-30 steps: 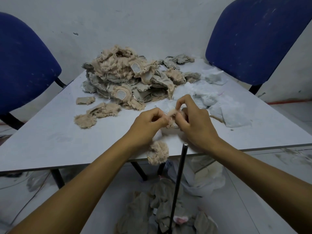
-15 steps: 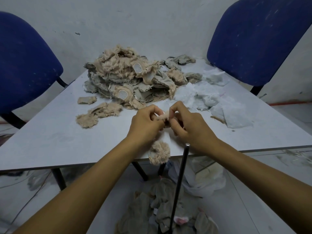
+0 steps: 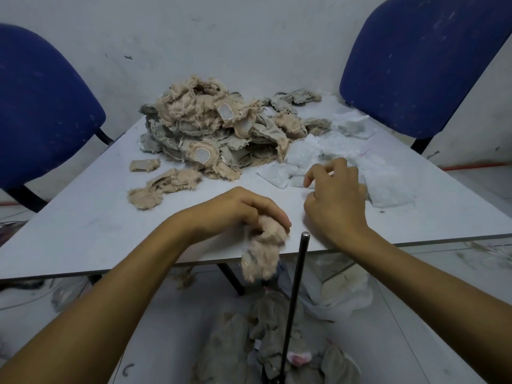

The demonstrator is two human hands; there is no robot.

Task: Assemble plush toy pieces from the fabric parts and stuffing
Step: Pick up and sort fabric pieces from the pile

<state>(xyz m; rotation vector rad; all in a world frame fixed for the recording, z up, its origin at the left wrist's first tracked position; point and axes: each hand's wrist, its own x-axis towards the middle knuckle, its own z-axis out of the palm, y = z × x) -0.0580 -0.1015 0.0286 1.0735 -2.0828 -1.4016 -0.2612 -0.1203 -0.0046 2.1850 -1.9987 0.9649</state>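
One plush piece [image 3: 263, 253] hangs from left hand [image 3: 238, 210].

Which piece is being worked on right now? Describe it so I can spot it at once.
Start at the grey table and follow its near edge to the middle. There the left hand grips a fuzzy beige plush piece that hangs down past the edge. Unlike the flat scraps in the pile farther back, it is puffy and off the tabletop.
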